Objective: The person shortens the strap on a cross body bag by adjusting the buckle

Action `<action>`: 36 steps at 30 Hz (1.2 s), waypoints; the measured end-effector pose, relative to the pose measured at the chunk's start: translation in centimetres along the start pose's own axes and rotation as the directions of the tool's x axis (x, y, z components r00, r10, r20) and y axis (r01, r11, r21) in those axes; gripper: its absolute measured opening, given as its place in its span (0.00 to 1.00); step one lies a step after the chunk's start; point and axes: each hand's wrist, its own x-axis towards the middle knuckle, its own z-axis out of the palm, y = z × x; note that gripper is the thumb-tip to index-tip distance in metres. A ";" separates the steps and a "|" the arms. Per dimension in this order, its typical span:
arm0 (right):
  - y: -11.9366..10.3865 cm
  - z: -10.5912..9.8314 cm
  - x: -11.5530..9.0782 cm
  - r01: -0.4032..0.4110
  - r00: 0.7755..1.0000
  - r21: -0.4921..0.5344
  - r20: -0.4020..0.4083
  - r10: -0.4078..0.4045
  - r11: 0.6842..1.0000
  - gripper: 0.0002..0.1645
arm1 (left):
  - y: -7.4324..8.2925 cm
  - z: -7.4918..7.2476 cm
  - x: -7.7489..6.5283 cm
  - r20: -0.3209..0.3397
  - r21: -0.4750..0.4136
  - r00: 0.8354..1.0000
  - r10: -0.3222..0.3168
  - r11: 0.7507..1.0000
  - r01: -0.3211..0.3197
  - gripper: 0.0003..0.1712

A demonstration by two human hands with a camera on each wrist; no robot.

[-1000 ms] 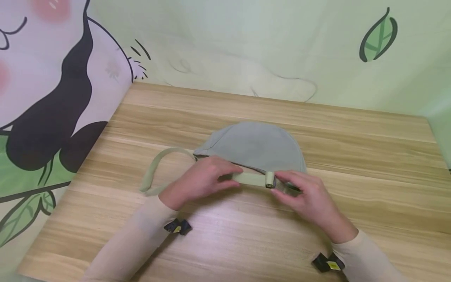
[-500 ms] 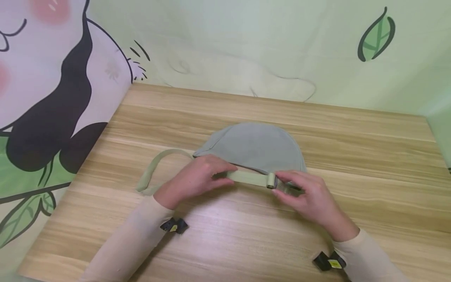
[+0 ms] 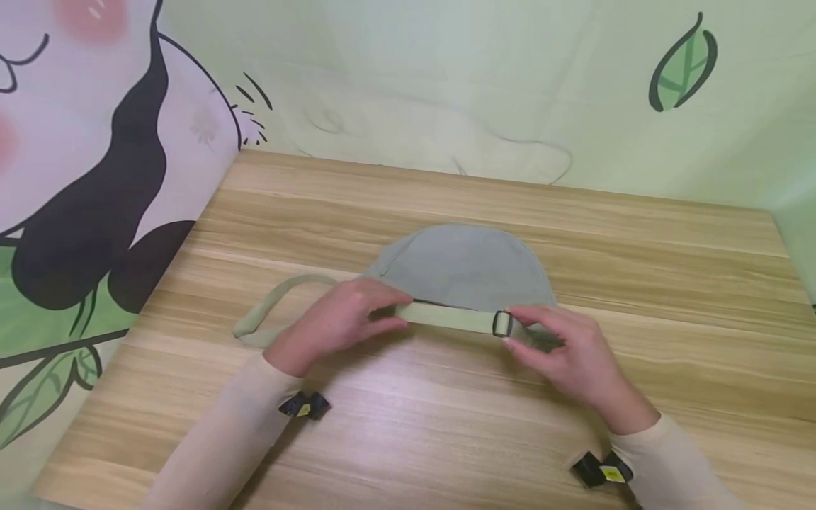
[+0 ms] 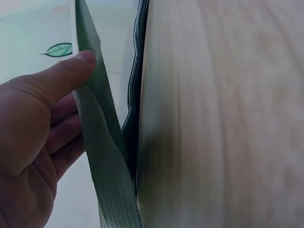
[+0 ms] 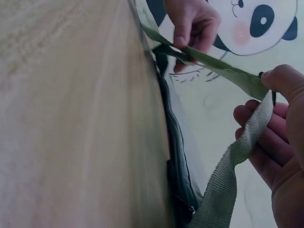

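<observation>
A grey half-moon bag [image 3: 472, 265], likely a waist or sling bag, lies on the table with its zipped edge towards me. Along that edge a pale green webbing strap [image 3: 449, 316] is stretched between both hands. My left hand [image 3: 341, 319] pinches the strap between thumb and fingers; in the left wrist view the strap [image 4: 102, 137] is doubled there. With thumb and fingertips my right hand [image 3: 567, 343] grips the black slider buckle [image 3: 502, 324] on the strap. From the right hand, ribbed webbing [image 5: 228, 180] runs down to the bag's end in the right wrist view.
A loop of the strap [image 3: 270, 304] lies on the wooden table [image 3: 408, 439] left of the bag. Printed cloth walls [image 3: 408, 85] with a panda and leaves stand behind and at the left. Each sleeve cuff carries a black tag with a yellow patch.
The left hand has moved left along with the strap, and the right hand slightly right. The raised strap fold at the buckle has flattened, so the buckle's black frame shows. The bag has hardly moved.
</observation>
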 end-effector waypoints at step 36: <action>-1.0 0.6 0.8 -0.015 0.999 0.035 0.053 0.013 0.999 0.26 | 5.4 2.2 5.3 -0.052 -0.034 0.979 0.199 0.979 -0.201 0.18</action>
